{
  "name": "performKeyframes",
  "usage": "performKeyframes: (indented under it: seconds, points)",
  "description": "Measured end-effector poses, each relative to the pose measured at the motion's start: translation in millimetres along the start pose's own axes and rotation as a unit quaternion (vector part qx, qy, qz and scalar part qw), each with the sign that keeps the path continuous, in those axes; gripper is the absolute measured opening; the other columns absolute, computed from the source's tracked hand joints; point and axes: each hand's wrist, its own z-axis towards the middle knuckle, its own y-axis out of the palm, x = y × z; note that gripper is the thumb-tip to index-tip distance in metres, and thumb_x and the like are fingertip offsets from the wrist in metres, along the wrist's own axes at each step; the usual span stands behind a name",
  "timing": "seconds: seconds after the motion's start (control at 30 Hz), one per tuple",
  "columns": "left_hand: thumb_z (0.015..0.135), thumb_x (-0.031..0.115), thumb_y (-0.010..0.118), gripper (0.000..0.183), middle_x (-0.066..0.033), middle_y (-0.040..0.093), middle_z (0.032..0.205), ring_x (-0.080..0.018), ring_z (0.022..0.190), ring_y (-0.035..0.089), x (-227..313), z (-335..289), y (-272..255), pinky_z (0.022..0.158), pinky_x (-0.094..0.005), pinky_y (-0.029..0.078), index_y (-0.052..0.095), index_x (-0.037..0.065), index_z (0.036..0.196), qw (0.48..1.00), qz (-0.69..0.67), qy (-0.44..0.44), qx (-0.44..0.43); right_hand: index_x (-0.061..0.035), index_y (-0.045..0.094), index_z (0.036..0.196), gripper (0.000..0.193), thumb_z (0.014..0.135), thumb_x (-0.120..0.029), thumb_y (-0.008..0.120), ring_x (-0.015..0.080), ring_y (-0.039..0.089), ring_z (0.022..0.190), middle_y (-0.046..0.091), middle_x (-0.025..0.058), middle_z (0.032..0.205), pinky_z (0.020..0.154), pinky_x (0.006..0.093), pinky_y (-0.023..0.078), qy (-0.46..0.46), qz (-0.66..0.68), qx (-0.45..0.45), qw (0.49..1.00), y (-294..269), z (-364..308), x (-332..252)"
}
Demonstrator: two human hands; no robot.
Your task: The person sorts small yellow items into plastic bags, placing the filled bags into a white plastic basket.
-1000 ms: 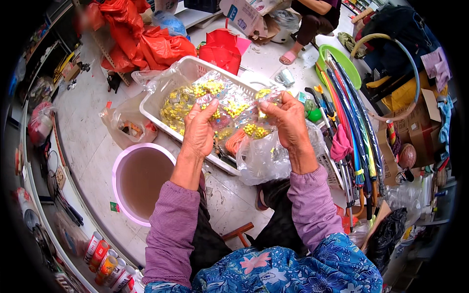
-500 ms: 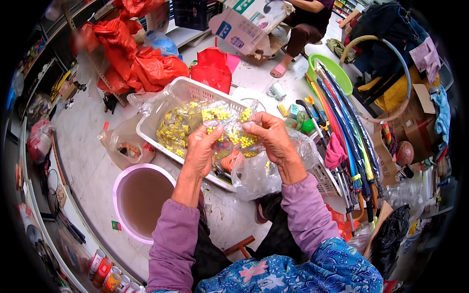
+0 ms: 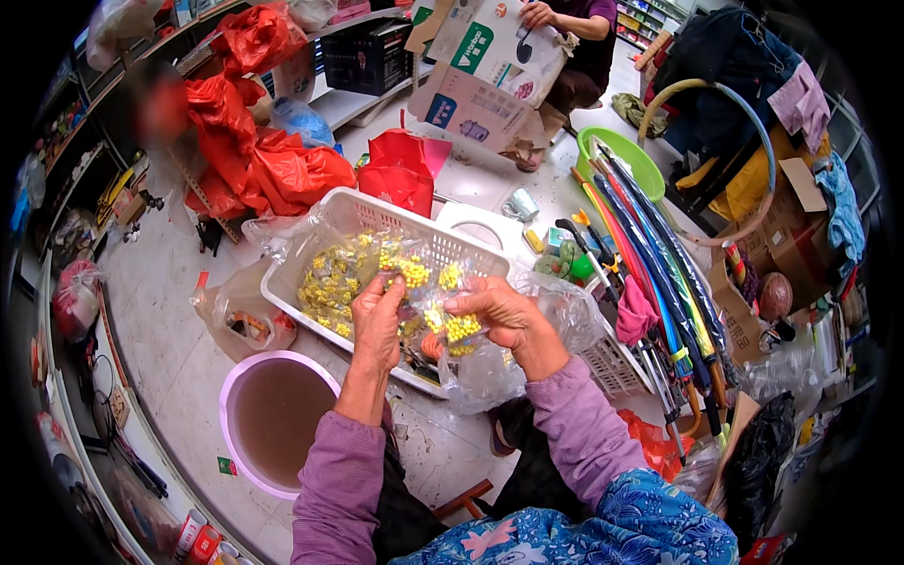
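"What have the hands got?"

"The left hand (image 3: 379,325) has thumb and forefinger pinched at the near edge of some clear packets of yellow bead-like pieces (image 3: 412,271). The right hand (image 3: 504,320) pinches the same clear film from the other side, so the bunch is stretched between both grips. Whether it's one joined strip or several loose packets, I can't tell."

"Where are they holding it?"

"Above the white plastic basket (image 3: 452,231). Beyond and left of the left fingertips, a heap of similar yellow-filled packets (image 3: 325,287) lies inside it. Between the hands and lower down there's a coil of orange cord (image 3: 432,347), and beneath the right hand a crumpled clear plastic bag (image 3: 485,377)."

"How far along does it look?"

"Midway through handling this bunch, I'd judge: it's up in both hands, not laid down. No packet shows clearly torn open. Plenty more lie in that heap, but I can't tell which, if any, have been gone through."

"And nearer the person?"

"A lilac-rimmed basin of murky water (image 3: 229,414), left of the left forearm and apart from both grips."
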Motion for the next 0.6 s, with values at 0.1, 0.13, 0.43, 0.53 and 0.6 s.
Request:
performKeyframes:
  seconds: [0.1,0.13,0.43,0.53,0.6]
  points:
    - [0.088,0.009,0.051,0.020,-0.0056,0.063,0.094,-0.0126,0.076,0.061,1.1,-1.1,0.0,0.064,-0.0264,0.051,0.058,0.001,0.106,1.000,0.018,-0.017,0.018,0.0027,0.054,0.112,0.044,0.070,0.001,0.069,0.0196,0.061,0.090,0.063,0.0104,0.101,0.082,0.0330,0.050,-0.071,0.019,-0.007,0.997,8.7,-0.4,4.5]
    - [0.088,0.008,0.051,0.020,-0.0054,0.063,0.092,-0.0113,0.075,0.061,-2.8,-0.2,-0.9,0.064,-0.0256,0.051,0.059,0.000,0.105,0.999,0.024,-0.033,0.022,0.0002,0.054,0.114,0.044,0.072,0.004,0.067,0.0194,0.063,0.087,0.063,0.0099,0.101,0.079,0.0342,0.052,-0.118,0.033,-0.007,0.992,13.6,-3.4,3.4]
    - [0.093,0.031,0.036,0.039,-0.0071,0.061,0.103,-0.0174,0.092,0.060,-15.5,-5.1,11.2,0.079,-0.0319,0.048,0.054,0.002,0.112,0.975,-0.125,-0.143,-0.113,0.0040,0.056,0.109,0.036,0.075,0.003,0.065,0.0165,0.063,0.081,0.064,0.0107,0.097,0.071,0.0295,0.054,-0.133,-0.024,0.050,0.990,15.9,1.0,7.4]
    - [0.093,0.045,0.032,0.052,-0.0090,0.057,0.113,-0.0198,0.102,0.056,-3.7,-9.3,17.8,0.085,-0.0349,0.046,0.051,0.003,0.116,0.966,-0.176,-0.144,-0.122,0.0052,0.057,0.109,0.038,0.073,0.003,0.067,0.0144,0.062,0.078,0.064,0.0086,0.092,0.069,0.0262,0.053,-0.156,-0.081,0.063,0.982,21.3,1.0,6.3]
    - [0.091,0.046,0.041,0.052,-0.0088,0.054,0.115,-0.0182,0.104,0.054,8.5,-16.3,25.1,0.084,-0.0348,0.046,0.049,0.002,0.119,0.957,-0.197,-0.153,-0.151,0.0035,0.058,0.107,0.034,0.074,0.000,0.067,0.0116,0.060,0.073,0.064,0.0060,0.089,0.063,0.0249,0.050,-0.187,-0.167,0.078,0.965,15.7,1.5,9.3]
